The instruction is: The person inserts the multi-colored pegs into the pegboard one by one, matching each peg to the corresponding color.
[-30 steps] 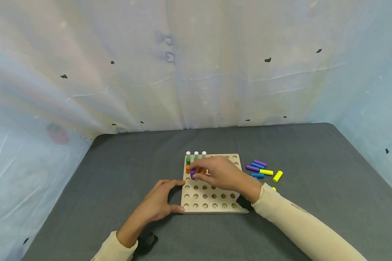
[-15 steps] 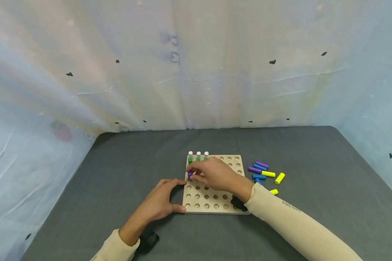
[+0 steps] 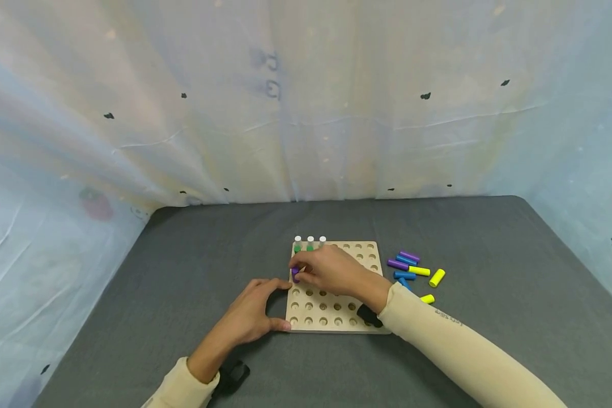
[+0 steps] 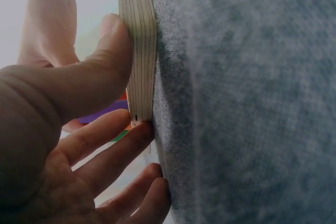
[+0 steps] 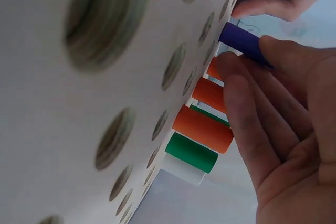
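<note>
Pale, creased sheeting (image 3: pixel 326 147) dotted with black marks (image 3: pixel 425 96) hangs round the grey-covered table (image 3: pixel 209 243), a faded strawberry-like print (image 3: pixel 97 205) showing at left.

Smooth layered-wood board (image 4: pixel 139 61), smooth matt purple peg (image 5: pixel 243 42), rough cloth (image 4: pixel 252 98), creased plastic-looking sheeting (image 3: pixel 331 102)

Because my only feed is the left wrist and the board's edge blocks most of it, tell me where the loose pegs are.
Observer: The head view shows loose pegs in purple, blue and yellow lying on the gray cloth, to the right of the board.
Operator: Now report the grip.
Observer: In the right wrist view, the right hand pinches the purple peg by the end away from the board.
Operator: Check the far edge too.
Observer: The head view shows three white pegs upright there, starting at the left corner.
</note>
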### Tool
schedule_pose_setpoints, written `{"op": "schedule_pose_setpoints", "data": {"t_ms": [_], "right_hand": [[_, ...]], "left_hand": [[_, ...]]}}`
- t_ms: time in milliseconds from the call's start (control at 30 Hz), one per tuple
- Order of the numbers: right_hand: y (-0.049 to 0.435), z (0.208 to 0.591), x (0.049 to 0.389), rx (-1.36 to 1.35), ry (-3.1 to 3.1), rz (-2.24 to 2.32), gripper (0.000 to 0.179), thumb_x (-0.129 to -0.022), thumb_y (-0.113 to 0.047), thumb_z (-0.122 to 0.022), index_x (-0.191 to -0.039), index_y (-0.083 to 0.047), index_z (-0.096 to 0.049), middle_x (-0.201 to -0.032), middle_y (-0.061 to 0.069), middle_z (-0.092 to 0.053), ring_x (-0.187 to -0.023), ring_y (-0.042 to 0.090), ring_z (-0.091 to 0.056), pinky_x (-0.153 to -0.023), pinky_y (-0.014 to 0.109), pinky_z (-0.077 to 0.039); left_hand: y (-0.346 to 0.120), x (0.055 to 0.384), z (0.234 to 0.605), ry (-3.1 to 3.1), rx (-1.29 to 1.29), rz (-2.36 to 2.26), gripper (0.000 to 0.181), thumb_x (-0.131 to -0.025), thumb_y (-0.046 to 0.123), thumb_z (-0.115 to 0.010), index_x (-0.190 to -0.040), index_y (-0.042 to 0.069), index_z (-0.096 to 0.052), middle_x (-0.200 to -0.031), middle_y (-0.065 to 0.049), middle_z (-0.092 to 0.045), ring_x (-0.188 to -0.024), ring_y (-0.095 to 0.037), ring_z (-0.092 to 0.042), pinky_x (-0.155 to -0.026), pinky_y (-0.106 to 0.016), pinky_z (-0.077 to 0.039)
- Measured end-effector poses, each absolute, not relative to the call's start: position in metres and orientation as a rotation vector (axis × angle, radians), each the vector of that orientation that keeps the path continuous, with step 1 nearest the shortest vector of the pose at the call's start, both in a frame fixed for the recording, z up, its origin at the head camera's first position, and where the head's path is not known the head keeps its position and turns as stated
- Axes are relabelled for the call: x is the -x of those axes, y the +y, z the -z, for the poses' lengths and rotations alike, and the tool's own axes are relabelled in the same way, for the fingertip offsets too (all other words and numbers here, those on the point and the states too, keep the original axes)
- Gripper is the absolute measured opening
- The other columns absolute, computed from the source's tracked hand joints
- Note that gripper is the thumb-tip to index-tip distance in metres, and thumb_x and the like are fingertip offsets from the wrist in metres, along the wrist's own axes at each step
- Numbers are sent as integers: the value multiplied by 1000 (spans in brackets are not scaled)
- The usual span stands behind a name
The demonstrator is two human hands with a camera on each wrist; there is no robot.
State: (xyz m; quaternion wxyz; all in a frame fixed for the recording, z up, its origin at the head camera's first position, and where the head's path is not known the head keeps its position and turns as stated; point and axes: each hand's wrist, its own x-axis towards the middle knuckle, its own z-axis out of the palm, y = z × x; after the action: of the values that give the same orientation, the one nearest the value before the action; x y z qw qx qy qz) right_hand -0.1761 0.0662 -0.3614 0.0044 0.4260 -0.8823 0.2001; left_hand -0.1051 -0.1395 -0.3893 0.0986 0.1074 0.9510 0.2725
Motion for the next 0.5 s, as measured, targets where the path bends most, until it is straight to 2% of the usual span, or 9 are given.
{"op": "schedule_pose_setpoints", "data": {"t_ms": [233,400,500], "right_hand": [[67,363,176,-1347,-2777,-634,18,-96,-22,-68,-112,-16,-73,-95,-6,-74,-72,-2,-60,-66,18,-50],[70,359,173,-1364,-2830,-612,25,-97,-25,-66,-121,-18,-70,-101,-7,-74,-74,-1,-61,-70,21,-52],[80,356,167,-1326,-2874,-650,31,-98,-27,-65,-128,-19,-67,-108,-6,-74,-83,1,-65,-74,23,-54]], "left_hand": [[-140,104,390,2800,-318,-816,70,-66,31,-92,-130,25,-63,-133,-3,-61,-129,-26,-49,-103,-54,-45],[-141,105,390,2811,-321,-817,70,-66,30,-92,-130,23,-63,-132,-2,-62,-129,-25,-50,-103,-54,-45],[-141,105,389,2818,-333,-822,70,-66,29,-92,-129,23,-64,-131,-1,-63,-127,-25,-51,-104,-53,-45]]}}
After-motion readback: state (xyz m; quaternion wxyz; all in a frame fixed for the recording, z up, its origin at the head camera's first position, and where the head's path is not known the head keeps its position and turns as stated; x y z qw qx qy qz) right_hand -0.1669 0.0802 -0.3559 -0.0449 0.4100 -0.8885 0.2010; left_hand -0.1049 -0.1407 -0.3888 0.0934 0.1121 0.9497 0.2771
